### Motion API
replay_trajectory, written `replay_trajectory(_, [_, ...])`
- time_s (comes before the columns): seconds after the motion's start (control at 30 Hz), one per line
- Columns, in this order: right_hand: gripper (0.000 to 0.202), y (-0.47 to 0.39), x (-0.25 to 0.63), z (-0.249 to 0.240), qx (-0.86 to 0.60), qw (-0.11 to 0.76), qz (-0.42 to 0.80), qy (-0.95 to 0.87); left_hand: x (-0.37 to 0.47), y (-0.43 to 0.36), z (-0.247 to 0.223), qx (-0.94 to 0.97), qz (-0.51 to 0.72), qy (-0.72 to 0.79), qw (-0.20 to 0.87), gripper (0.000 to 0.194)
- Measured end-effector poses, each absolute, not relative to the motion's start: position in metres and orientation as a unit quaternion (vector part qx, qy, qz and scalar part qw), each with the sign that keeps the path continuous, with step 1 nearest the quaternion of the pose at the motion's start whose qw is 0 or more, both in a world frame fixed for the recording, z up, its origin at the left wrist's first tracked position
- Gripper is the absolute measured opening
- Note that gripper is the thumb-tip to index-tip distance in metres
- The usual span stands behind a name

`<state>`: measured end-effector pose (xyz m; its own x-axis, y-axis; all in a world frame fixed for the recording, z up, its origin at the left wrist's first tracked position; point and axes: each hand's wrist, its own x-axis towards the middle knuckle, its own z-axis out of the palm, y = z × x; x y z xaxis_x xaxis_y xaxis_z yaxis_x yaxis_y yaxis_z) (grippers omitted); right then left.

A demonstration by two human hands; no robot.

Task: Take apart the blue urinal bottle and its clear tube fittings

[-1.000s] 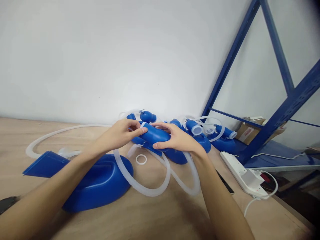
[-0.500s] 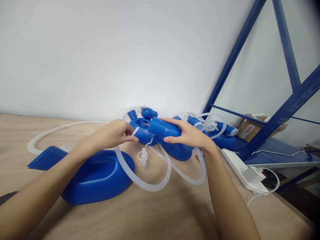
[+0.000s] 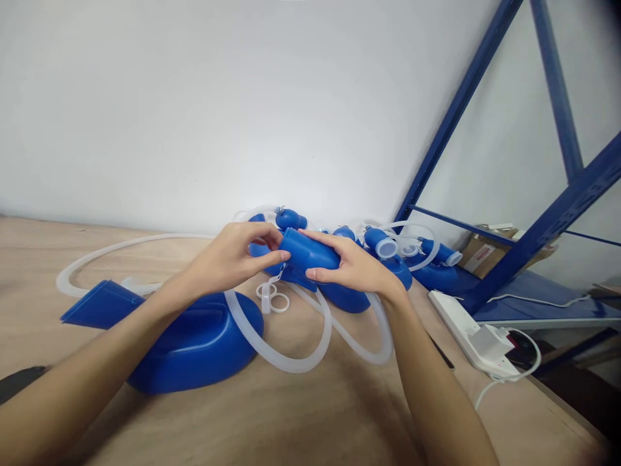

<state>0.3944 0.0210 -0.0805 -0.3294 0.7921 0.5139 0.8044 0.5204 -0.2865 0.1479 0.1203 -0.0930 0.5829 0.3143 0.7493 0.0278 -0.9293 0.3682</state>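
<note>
A blue plastic urinal cup (image 3: pixel 313 251), tube-shaped, is held sideways above the table. My right hand (image 3: pixel 356 262) wraps round its right part, thumb in front and fingers over the top. My left hand (image 3: pixel 247 249) closes at its left rim, thumb outside and fingers by the mouth; any white piece there is hidden. Beneath the cup hangs a small white clip (image 3: pixel 266 298) with white rings. A translucent corrugated hose (image 3: pixel 291 364) loops on the table below. Under my left forearm lies a blue urinal bottle (image 3: pixel 204 343) with a flattened blue neck piece (image 3: pixel 101 304).
More blue bottles and cups with white rims (image 3: pixel 387 248) and hoses lie against the wall. A white power strip (image 3: pixel 468 330) with a plugged-in charger is at the right edge. Blue shelving (image 3: pixel 524 298) stands beyond it, with a cardboard box (image 3: pixel 485 252).
My left hand has moved right to the cup's rim; the white strip it pinched is now out of sight. My right hand has brought the cup slightly left.
</note>
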Motion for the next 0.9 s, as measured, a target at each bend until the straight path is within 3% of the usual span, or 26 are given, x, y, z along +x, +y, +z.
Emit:
replay_trajectory(0.13, [0.079, 0.021, 0.393, -0.081, -0.470, 0.298, -0.009, -0.831, 0.146, 0.121, -0.091, 0.874, 0.396, 0.080, 0.268, 0.028])
replay_trajectory(0.23, [0.079, 0.021, 0.391, -0.081, -0.444, 0.279, 0.002, -0.852, 0.143, 0.121, -0.090, 0.897, 0.332, 0.046, 0.287, 0.034])
replay_trajectory(0.33, [0.079, 0.020, 0.391, -0.079, -0.435, 0.275, -0.009, -0.857, 0.141, 0.120, -0.090, 0.913, 0.323, 0.045, 0.246, 0.034])
replay_trajectory(0.5, [0.077, 0.019, 0.402, -0.078, -0.456, 0.348, -0.021, -0.819, 0.145, 0.119, -0.092, 0.871, 0.434, 0.131, 0.192, 0.032])
replay_trajectory(0.6, [0.079, 0.016, 0.402, -0.077, -0.441, 0.408, -0.009, -0.799, 0.149, 0.119, -0.094, 0.885, 0.382, 0.163, 0.208, 0.037])
replay_trajectory(0.9, [0.080, 0.005, 0.388, -0.074, -0.426, 0.415, -0.024, -0.804, 0.147, 0.113, -0.094, 0.908, 0.405, 0.069, 0.080, 0.026])
